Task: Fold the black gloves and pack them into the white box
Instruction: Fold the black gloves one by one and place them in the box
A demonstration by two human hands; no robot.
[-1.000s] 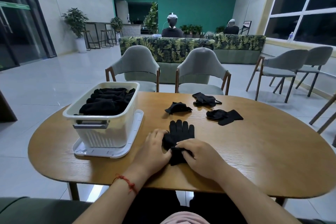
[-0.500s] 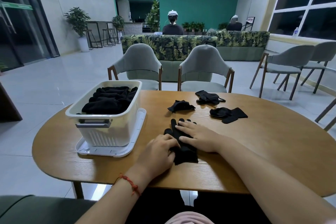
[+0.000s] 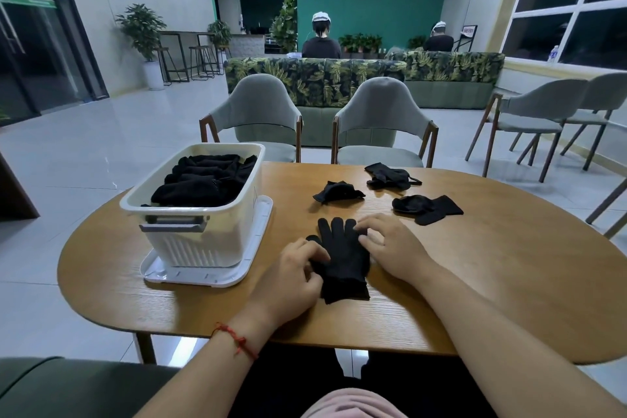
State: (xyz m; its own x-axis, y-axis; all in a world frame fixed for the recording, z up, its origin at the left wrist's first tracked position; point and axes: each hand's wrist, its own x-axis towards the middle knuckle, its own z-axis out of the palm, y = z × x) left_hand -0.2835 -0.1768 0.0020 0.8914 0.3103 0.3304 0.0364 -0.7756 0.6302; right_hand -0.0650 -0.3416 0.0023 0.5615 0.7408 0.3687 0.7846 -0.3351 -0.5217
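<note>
Flat on the oval wooden table (image 3: 475, 282), a black knitted glove (image 3: 342, 258) lies fingers away from the person, the left hand (image 3: 291, 276) pinching its near-left edge and the right hand (image 3: 390, 248) resting loosely curled against its right side by the fingertips. Soft, light and limp, the knit will likely crease wherever pressed and is best taken at cuff and fingertips. Three more crumpled black gloves (image 3: 425, 209) wait beyond, while the white ribbed plastic box (image 3: 210, 241) at left already holds a folded stack.
</note>
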